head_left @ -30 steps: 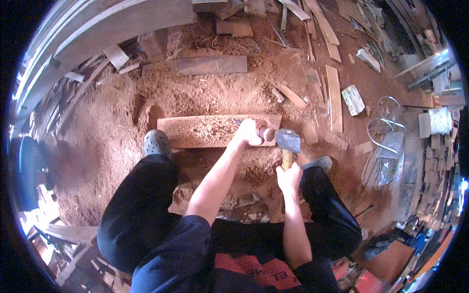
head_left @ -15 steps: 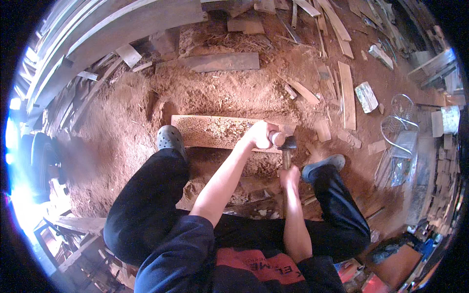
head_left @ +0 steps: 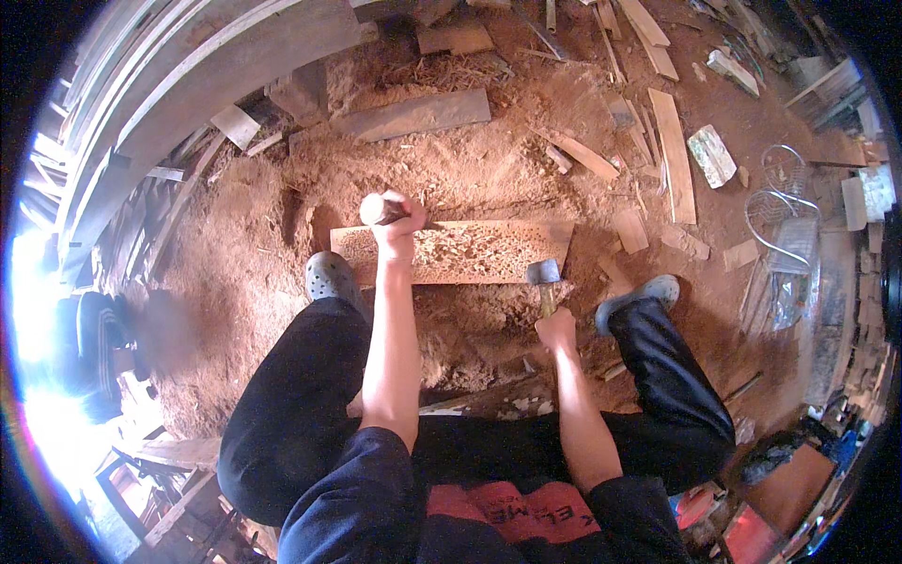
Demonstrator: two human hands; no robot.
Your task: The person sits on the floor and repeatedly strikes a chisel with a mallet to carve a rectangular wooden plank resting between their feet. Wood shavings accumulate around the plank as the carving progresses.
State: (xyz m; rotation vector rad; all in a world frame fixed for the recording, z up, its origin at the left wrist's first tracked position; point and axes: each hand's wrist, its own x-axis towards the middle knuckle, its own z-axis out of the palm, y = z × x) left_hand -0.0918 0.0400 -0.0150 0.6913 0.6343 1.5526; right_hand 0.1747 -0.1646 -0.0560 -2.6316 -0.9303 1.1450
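A pale wooden board [head_left: 470, 254] lies crosswise on the dirt between my feet, its top pitted and strewn with chips. Over its far left edge, my left hand [head_left: 404, 226] is closed round what looks like a chisel [head_left: 381, 209]; the blunt round end of its wooden handle shows, and its tip is hidden. Near the right part of the board's near edge, a hammer [head_left: 542, 273] with a dark metal head is gripped by its wooden handle in my right hand [head_left: 556, 329]. Hammer and chisel are well apart.
My left shoe [head_left: 331, 275] is close to the board's left end; my right shoe [head_left: 639, 303] rests to its right. Beyond lies a grey plank [head_left: 413, 115]. Long boards [head_left: 254, 66] are stacked far left, and scrap wood [head_left: 672, 155] and a wire frame [head_left: 780, 216] lie right.
My left hand has carried the chisel leftward from the board's right end, away from the hammer. My right hand and the hammer have shifted only slightly. The view has tilted a little.
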